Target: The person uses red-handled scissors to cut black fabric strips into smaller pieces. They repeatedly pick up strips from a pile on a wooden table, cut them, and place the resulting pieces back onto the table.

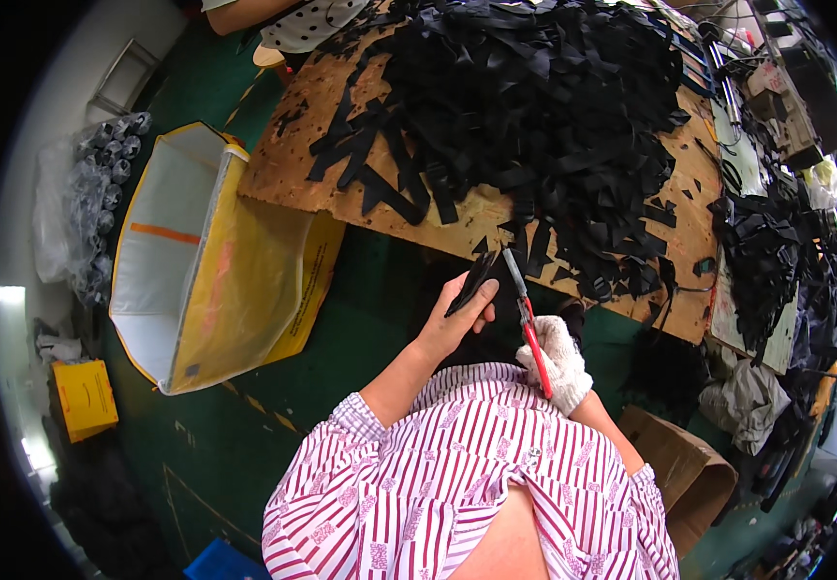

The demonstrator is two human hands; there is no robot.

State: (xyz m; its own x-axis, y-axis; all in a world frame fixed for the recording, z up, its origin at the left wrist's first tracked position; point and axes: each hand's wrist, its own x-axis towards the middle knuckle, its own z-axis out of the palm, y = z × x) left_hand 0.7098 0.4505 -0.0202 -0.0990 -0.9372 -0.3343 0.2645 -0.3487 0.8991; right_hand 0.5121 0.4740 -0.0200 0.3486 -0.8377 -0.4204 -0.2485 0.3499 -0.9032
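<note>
My bare left hand (457, 314) pinches a black webbing strap (473, 288) between thumb and fingers, just in front of the table's near edge. In my right hand (559, 362), which wears a white knitted glove, is a pair of scissors (531, 333) with red handles. Their grey blades point away from me, close to the right of the strap; whether they touch it I cannot tell. Beyond both hands, a large heap of black webbing straps (544, 106) covers much of the wooden table (288, 164). Small black triangular offcuts (663, 215) lie near its right edge.
A big yellow bag (244, 300) with a white inside stands open left of the table. A cardboard box (675, 474) sits on the floor at my right. More black straps (762, 261) hang at the right. Another person's arm (239, 14) shows at the far left.
</note>
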